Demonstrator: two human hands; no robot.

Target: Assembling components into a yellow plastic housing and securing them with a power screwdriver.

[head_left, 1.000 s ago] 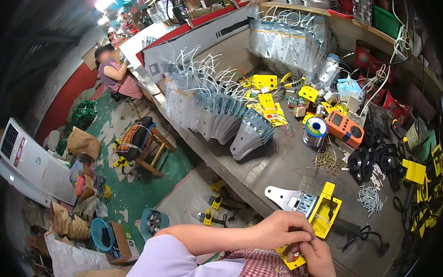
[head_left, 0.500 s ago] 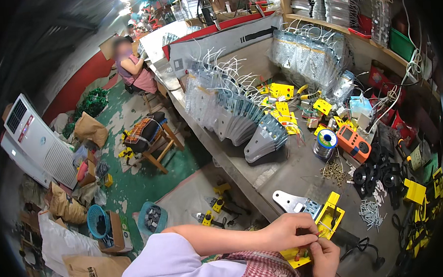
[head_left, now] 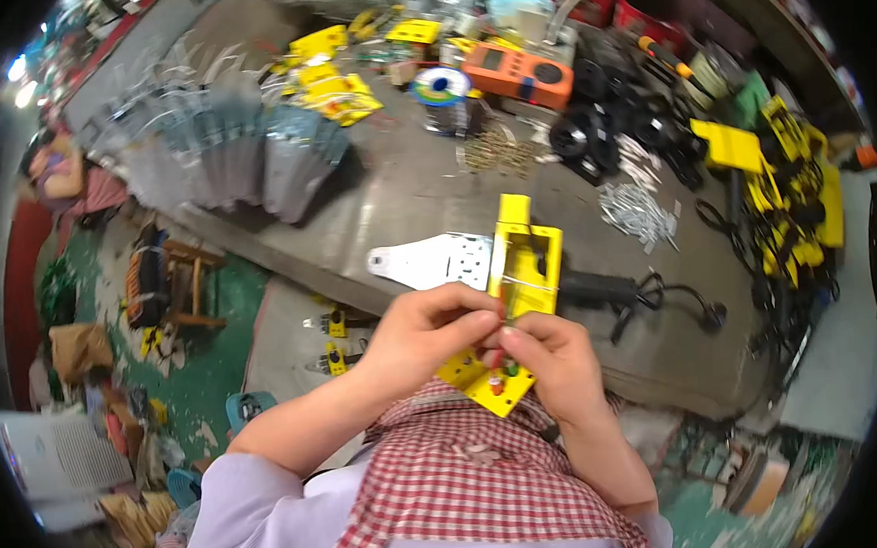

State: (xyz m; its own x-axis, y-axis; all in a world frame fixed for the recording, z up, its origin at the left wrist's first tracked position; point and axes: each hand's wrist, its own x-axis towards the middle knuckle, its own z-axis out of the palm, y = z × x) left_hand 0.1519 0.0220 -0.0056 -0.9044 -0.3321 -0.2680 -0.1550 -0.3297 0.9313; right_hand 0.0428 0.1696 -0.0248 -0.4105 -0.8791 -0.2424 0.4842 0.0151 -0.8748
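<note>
My left hand (head_left: 427, 336) and my right hand (head_left: 559, 365) meet at the near end of a yellow housing, fingers closed in a pinch around thin wires, partly hidden by the fingertips. The open yellow housing (head_left: 548, 268) lies on the bench with a flat silver metal plate (head_left: 428, 260) sticking out to its left. From its right side runs a black handle (head_left: 601, 287), with a black cord and plug (head_left: 713, 315) beyond. Just below my fingers is a yellow cover piece (head_left: 484, 393) carrying small red and green parts (head_left: 497, 382).
A solder spool (head_left: 441, 93) and an orange meter (head_left: 519, 74) stand farther back. Brass bits (head_left: 500, 152), silver screws (head_left: 639, 214) and black round parts (head_left: 590, 132) lie nearer. Stacked metal plates (head_left: 299, 162) line the left, yellow housings (head_left: 792, 206) the right. Another person (head_left: 67, 179) sits far left.
My view has swung to the right and down over the bench, so the housing now appears nearer the middle. My hands stay together at the wires, and both forearms now show.
</note>
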